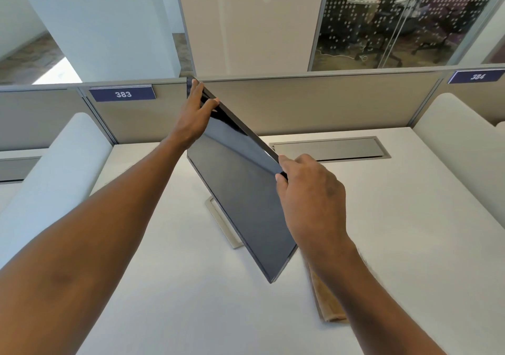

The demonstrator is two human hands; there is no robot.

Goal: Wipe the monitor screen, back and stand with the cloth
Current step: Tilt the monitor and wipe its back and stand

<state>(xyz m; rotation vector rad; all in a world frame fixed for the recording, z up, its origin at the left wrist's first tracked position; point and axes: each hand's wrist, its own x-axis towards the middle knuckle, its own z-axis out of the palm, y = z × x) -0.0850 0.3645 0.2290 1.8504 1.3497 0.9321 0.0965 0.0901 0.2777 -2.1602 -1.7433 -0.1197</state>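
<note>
A thin monitor [240,191] with a dark glossy screen stands turned at an angle on the white desk, its screen facing left. My left hand [195,111] grips its far top corner, fingers over the edge. My right hand [306,191] grips the near top corner, thumb on the screen side. The silver stand base [221,225] shows below the screen's left edge. A folded tan cloth [328,297] lies on the desk under my right forearm, partly hidden by it.
The white desk [164,286] is walled by a beige partition [314,103] at the back and white dividers [54,169] on both sides. A grey cable hatch [330,148] sits behind the monitor. Number plates 383 and 384 hang on the partition.
</note>
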